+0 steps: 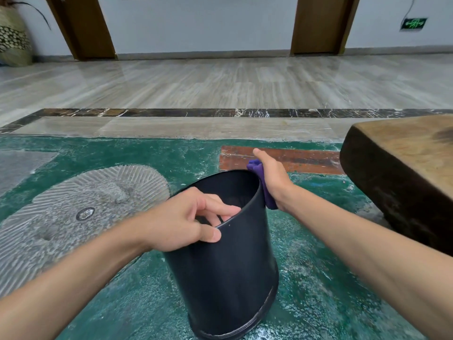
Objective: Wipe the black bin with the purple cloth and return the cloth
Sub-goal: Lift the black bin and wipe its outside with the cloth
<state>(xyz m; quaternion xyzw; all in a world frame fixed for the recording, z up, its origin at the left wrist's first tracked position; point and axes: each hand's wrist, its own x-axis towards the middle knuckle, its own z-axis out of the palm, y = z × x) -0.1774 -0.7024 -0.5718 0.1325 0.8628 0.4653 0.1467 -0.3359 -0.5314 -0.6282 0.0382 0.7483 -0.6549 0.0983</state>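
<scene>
A round black bin (228, 273) stands tilted in the lower middle of the head view, its mouth facing up and away. My left hand (181, 222) grips the near-left rim, fingers inside and thumb outside. My right hand (272, 179) presses a bunched purple cloth (266, 192) against the outer right side of the bin near the rim. Most of the cloth is hidden behind my palm and the bin wall.
The bin rests on a worn green floor patch (147, 290) with a grey ribbed round shape (81, 212) to the left. A thick dark wooden slab table (402, 173) stands close on the right. Pale tiled floor, brown doors and a patterned vase (13, 38) lie beyond.
</scene>
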